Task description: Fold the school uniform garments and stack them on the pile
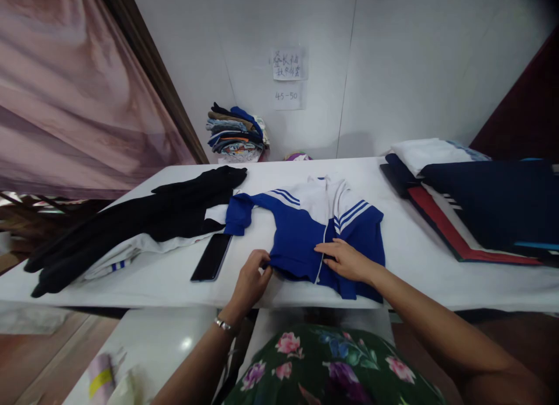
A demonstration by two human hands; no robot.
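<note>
A blue and white zip jacket [297, 242] lies front up on the white table, its collar toward the wall. Its left-lying sleeve [239, 214] reaches out and bends at the cuff; the right-lying sleeve is folded down along the body. My left hand [253, 275] pinches the lower left corner of the hem. Beside the zip, my right hand [345, 259] rests on the jacket front with its fingers stretched out. A dark phone [212, 257] lies on the table left of my left hand.
Black garments [144, 218] with a white one under them spread over the left of the table [419, 282]. Folded clothes [484, 201] are stacked at the right. Another clothes pile [236, 131] stands by the wall, near a handwritten paper sign [287, 65].
</note>
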